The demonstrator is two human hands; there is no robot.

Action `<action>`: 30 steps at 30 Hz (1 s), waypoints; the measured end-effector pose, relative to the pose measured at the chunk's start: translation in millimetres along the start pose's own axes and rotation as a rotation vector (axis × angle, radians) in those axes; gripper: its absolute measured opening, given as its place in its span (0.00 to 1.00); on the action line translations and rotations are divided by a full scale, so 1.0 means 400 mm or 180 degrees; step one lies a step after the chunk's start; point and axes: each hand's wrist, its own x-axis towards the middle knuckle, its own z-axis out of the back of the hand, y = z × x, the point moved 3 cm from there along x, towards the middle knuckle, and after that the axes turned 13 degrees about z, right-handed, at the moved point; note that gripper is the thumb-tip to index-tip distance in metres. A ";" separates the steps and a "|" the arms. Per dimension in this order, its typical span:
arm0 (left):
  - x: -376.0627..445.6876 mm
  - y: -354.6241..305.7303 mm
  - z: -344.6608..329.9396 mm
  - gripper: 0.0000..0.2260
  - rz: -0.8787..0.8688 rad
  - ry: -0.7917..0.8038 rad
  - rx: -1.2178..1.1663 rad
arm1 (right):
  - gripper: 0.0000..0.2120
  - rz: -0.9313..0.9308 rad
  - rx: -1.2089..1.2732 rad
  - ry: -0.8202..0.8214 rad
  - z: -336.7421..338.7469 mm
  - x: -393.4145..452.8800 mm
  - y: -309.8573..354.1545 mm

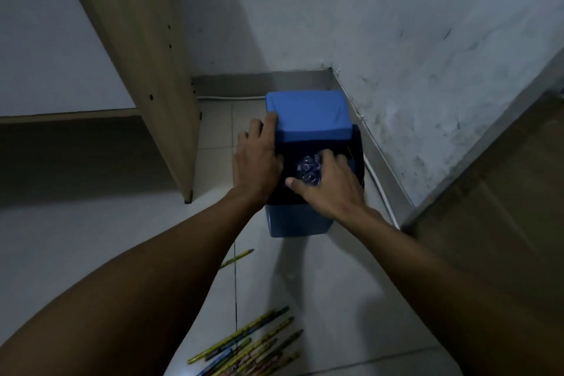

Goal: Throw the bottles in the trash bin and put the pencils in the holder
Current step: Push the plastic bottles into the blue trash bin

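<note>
A blue trash bin (297,223) stands on the tiled floor in the room's corner. Its blue lid (308,116) is tilted back, showing the dark opening. My left hand (259,159) rests on the bin's left rim, fingers against the lid's edge. Over the opening, my right hand (328,183) grips a crumpled clear plastic bottle (306,172), which sits partly inside the bin. Several yellow and blue pencils (253,345) lie in a loose pile on the floor near me. One more pencil (238,257) lies alone by my left forearm. No holder is in view.
A wooden furniture panel (137,70) rises at the left, close to the bin. The grey wall (427,55) meets the floor just right of the bin, with a white cable (381,189) along its base. A brown surface (503,192) fills the right edge.
</note>
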 end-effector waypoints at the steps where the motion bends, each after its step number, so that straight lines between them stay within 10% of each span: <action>1: 0.000 0.002 0.000 0.29 -0.0003 -0.0006 0.0008 | 0.35 -0.0031 -0.0089 0.0009 -0.009 0.004 -0.001; 19: -0.002 0.022 0.017 0.31 -0.0141 0.0388 -0.0129 | 0.20 0.0672 -0.0327 -0.1359 0.092 -0.052 -0.026; 30: 0.046 -0.012 0.043 0.30 -0.0238 0.0756 0.0388 | 0.34 0.0041 0.0184 -0.0658 0.063 -0.076 -0.077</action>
